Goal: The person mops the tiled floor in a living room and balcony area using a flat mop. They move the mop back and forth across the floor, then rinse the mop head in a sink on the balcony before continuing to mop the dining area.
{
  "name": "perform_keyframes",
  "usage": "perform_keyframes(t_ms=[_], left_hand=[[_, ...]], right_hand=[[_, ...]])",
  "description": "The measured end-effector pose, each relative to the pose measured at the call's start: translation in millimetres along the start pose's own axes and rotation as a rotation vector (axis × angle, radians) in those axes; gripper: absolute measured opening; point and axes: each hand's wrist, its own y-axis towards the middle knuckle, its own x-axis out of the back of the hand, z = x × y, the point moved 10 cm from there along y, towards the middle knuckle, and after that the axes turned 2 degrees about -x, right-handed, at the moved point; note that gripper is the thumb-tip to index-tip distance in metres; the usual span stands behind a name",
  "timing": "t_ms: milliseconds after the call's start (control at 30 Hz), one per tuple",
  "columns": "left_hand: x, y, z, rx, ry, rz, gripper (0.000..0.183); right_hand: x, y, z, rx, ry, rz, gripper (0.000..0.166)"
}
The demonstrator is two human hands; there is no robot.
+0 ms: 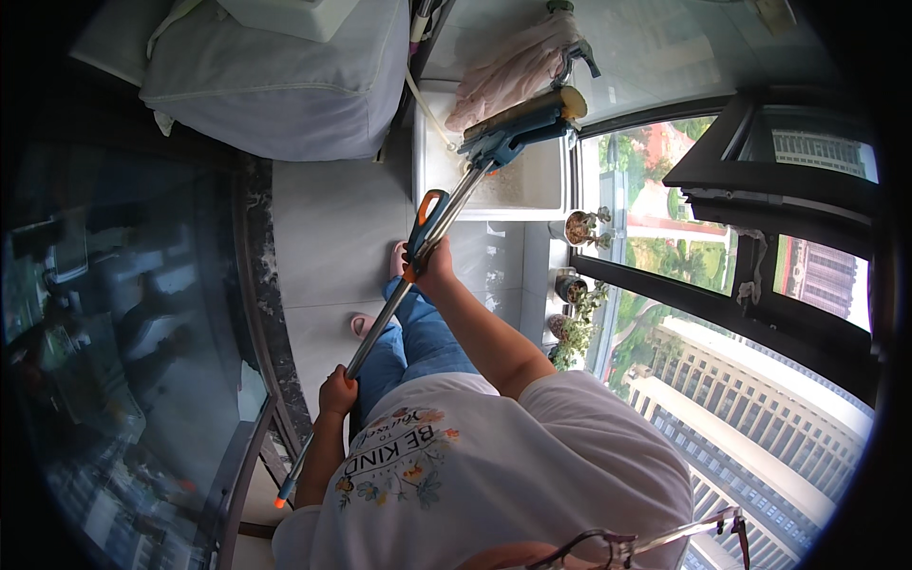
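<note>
My right hand (434, 265) grips the metal pole of a sponge mop (385, 320), just by its blue and orange lever handle (426, 214). Lower down the same pole, close to my left hip, my left hand (338, 392) is closed around it. The pole slants up and away to the right, its orange-tipped end near my left forearm. The mop's blue head (499, 146), with a yellowish sponge (527, 112), is over a white utility sink (491, 214). Behind the head, a pale pink cloth (509, 64) hangs beside a metal faucet (573, 60).
A grey fabric-covered bulky object (278, 85) stands left of the sink. Several potted succulents (577, 228) line the ledge under the dark-framed windows (655, 285), one pane tilted inward. A glass door (142, 342) is on my left. Grey tiles (335, 228) cover the floor.
</note>
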Motion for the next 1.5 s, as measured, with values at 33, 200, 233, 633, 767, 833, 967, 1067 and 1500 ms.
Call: perform_keyframes(t_ms=[33,200,233,633,767,833,967,1067,1500], left_hand=[[-0.9,-1.2,0.5,0.000,-0.005,0.000,0.015],[-4.6,-5.7,3.8,0.014,-0.019,0.024,0.015],[-4.8,-6.2,4.4,0.012,-0.023,0.024,0.015],[-7.5,-8.2,4.0,0.018,-0.009,0.036,0.016],[-2.5,-6.0,0.5,-0.005,0.033,-0.002,0.015],[2.8,-4.3,-1.9,0.005,0.058,-0.016,0.015],[8.1,1.4,-1.1,-0.037,0.076,-0.062,0.016],[12.4,5.3,1.2,-0.039,0.070,-0.040,0.016],[11.7,11.2,6.5,-0.057,0.070,-0.012,0.017]], right_hand=[[0.5,-1.7,-0.4,0.000,-0.003,-0.002,0.062],[3.2,-7.5,-2.9,-0.013,-0.047,-0.024,0.064],[4.9,-6.3,-5.0,-0.020,-0.045,-0.026,0.064],[12.4,-3.5,-8.2,-0.022,-0.034,-0.018,0.064],[7.6,-1.0,-4.3,-0.006,0.000,0.025,0.061],[4.7,-0.4,-3.9,-0.010,0.009,0.058,0.060],[1.6,1.9,0.2,-0.015,-0.005,0.063,0.056],[0.0,-0.6,-0.8,-0.014,0.023,0.049,0.057],[2.0,-1.6,0.9,-0.009,0.020,0.038,0.060]])
